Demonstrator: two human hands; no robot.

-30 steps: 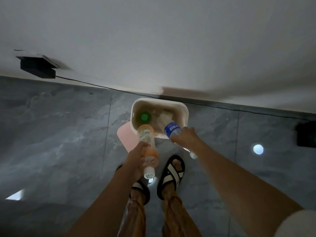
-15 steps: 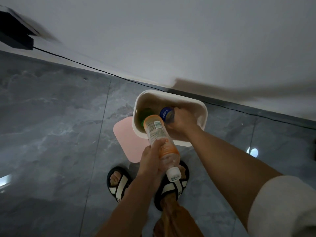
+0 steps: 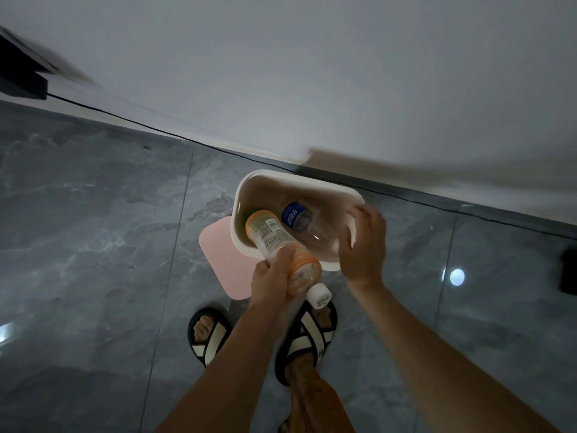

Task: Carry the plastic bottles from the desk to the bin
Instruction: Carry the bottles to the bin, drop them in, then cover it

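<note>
The left hand (image 3: pixel 271 282) grips the orange-labelled plastic bottle (image 3: pixel 282 250) base-first over the white plastic bin (image 3: pixel 315 181); the right hand (image 3: pixel 362 245) hovers spread and empty. Best tip it deeper before letting go.

Black box (image 3: pixel 18 73) blurred, edge-cropped

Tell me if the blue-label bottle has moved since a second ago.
Yes. The blue-label bottle has left the right hand, which is now open, and lies down inside the white bin.
</note>
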